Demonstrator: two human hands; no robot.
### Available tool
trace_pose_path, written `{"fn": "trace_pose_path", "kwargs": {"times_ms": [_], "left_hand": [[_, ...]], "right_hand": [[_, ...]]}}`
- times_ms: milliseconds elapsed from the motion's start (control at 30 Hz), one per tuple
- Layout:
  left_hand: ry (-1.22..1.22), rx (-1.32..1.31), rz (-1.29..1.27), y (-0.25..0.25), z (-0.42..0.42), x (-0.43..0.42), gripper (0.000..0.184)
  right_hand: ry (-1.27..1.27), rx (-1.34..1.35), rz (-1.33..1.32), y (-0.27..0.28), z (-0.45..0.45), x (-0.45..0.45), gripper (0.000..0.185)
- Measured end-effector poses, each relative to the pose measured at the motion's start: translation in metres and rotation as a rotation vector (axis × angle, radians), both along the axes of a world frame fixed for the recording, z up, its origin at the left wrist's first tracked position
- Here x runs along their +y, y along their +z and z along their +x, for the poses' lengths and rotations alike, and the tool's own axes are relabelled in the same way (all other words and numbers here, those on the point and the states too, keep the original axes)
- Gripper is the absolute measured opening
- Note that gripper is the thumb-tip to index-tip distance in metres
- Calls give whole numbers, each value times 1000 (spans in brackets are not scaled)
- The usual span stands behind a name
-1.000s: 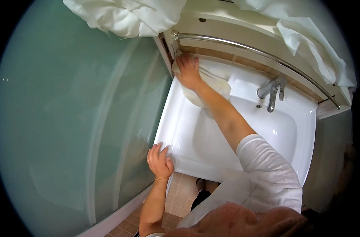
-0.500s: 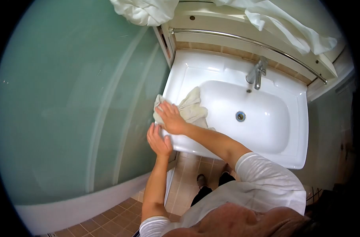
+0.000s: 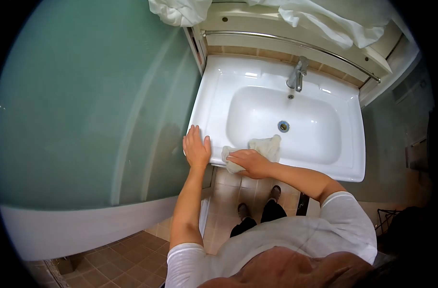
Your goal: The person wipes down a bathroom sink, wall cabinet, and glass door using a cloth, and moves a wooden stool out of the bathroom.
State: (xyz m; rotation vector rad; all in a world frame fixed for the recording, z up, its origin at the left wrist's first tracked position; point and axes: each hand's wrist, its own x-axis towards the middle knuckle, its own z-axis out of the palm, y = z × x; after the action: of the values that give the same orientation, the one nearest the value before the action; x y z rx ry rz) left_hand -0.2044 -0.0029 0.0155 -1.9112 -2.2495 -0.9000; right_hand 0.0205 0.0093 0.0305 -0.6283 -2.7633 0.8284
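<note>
A white sink (image 3: 208, 103) with a wide rim lies in front of me. My left hand (image 3: 197, 148) rests flat on its left front corner, fingers stretched out and nothing in it. My right hand (image 3: 252, 163) presses a cream cloth (image 3: 269, 147) on the front rim, its fingers bent over the cloth. One end of the cloth spreads towards the basin, and another bunches left of the fingers. Part of the cloth is hidden under the hand.
A chrome faucet (image 3: 297, 76) stands at the back of the sink, above the drain (image 3: 283, 126). Behind it runs a metal towel rail (image 3: 286, 41). White fabric (image 3: 332, 21) hangs over the shelf. A frosted glass panel (image 3: 94, 110) borders the left side.
My right hand has moved right along the front rim with the cloth, away from the left corner. The left hand stays at the corner, now flatter. The view has shifted slightly.
</note>
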Motion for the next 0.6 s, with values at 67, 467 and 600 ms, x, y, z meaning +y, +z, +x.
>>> {"fn": "trace_pose_path", "kwargs": {"times_ms": [67,467,600], "left_hand": [[-13,-86,123,-2,0,0,48],[-9,-76,154,1,-4,0,39],[3,-80,130,1,-5,0,37]], "right_hand": [[9,3,-39,-5,-6,6,53],[-209,213,333,-41,-131,138,62],[-277,281,494,-51,-141,212,58]]}}
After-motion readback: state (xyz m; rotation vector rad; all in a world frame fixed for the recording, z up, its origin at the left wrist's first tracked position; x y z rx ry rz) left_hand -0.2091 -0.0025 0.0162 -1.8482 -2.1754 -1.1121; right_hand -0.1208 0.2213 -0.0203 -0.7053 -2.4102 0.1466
